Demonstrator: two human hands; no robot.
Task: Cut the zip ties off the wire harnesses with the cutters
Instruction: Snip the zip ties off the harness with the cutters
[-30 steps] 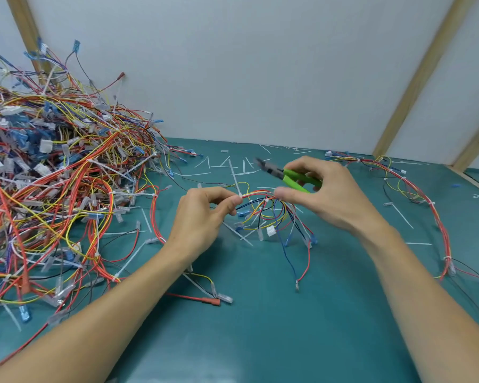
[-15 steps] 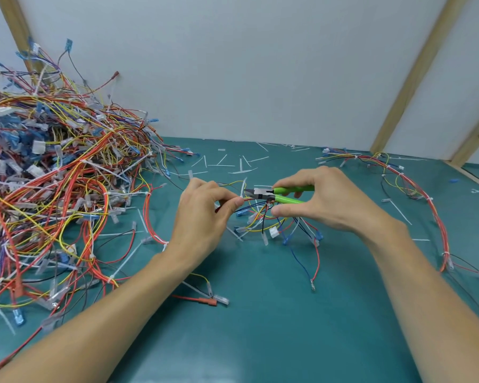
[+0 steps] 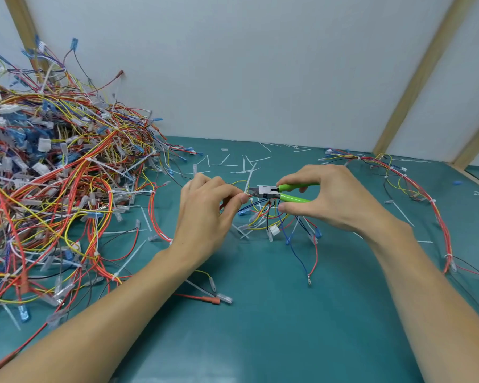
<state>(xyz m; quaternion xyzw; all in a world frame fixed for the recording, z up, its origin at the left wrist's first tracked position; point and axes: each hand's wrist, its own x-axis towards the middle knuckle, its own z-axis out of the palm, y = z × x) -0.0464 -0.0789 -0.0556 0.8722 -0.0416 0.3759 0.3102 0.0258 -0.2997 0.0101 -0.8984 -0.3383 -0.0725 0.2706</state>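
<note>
My left hand (image 3: 205, 211) pinches a small wire harness (image 3: 271, 219) of blue, yellow, red and black wires, held just above the green mat (image 3: 260, 327). A white zip tie (image 3: 249, 180) sticks up from the pinched spot. My right hand (image 3: 335, 200) grips the green-handled cutters (image 3: 277, 192) between thumb and fingers. The cutter jaws point left and sit at the zip tie, right beside my left fingertips. The harness's loose ends with white and blue connectors hang down onto the mat.
A large tangled pile of harnesses (image 3: 53, 189) fills the left side. A long red and yellow harness (image 3: 437, 217) curves along the right. Cut zip tie pieces (image 3: 233, 164) litter the mat behind my hands. A red-tipped wire (image 3: 208, 299) lies near my left forearm.
My right hand has brought the cutters down and left, from raised above the harness to level, with the jaws now at the zip tie by my left fingertips.
</note>
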